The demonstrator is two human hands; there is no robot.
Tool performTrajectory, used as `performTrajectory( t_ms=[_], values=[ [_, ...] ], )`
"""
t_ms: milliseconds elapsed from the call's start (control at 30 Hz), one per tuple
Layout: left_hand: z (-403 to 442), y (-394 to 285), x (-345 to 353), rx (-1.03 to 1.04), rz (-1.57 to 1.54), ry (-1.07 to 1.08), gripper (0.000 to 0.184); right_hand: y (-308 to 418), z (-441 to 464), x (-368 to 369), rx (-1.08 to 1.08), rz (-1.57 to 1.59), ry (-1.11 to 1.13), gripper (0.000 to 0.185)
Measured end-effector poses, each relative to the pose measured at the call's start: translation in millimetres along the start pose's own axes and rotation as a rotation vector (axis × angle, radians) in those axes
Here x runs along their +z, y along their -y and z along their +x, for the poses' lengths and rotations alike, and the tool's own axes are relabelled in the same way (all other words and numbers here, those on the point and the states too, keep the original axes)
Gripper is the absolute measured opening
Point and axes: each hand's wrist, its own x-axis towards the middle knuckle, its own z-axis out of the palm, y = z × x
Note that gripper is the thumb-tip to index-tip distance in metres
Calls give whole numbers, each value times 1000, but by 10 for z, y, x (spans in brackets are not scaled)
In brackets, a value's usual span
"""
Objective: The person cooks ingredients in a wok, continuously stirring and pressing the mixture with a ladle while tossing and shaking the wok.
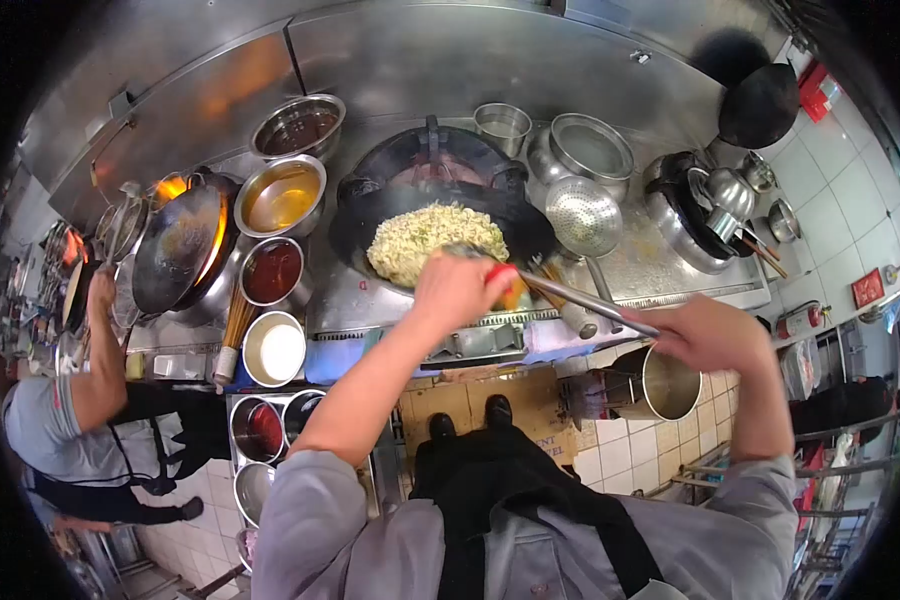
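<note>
A black wok [345, 235] sits over the burner with a heap of pale fried rice [430, 240] with green bits in it. My left hand [455, 292] is closed at the wok's near rim, with a small red cloth-like piece [501, 273] at its fingers. My right hand [705, 332] grips the end of a long-handled metal ladle [580, 297]. The handle slants up and left across the counter, and the ladle's head lies at the near side of the rice, partly hidden behind my left hand.
Metal bowls of yellow oil [283, 197] and red sauce [273, 272] stand left of the wok. A perforated skimmer [583, 217] rests at the right. Another wok [178, 248] has flames beside it. A co-worker [70, 410] stands at the far left. A deep pot [672, 385] sits below right.
</note>
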Motion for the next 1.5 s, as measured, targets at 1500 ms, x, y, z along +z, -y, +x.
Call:
performTrajectory(
  t_ms=[1500],
  values=[
    [58, 1161, 964, -314, 48, 88, 43, -1399, 2147, 1315, 304, -139, -390, 54]
  ],
)
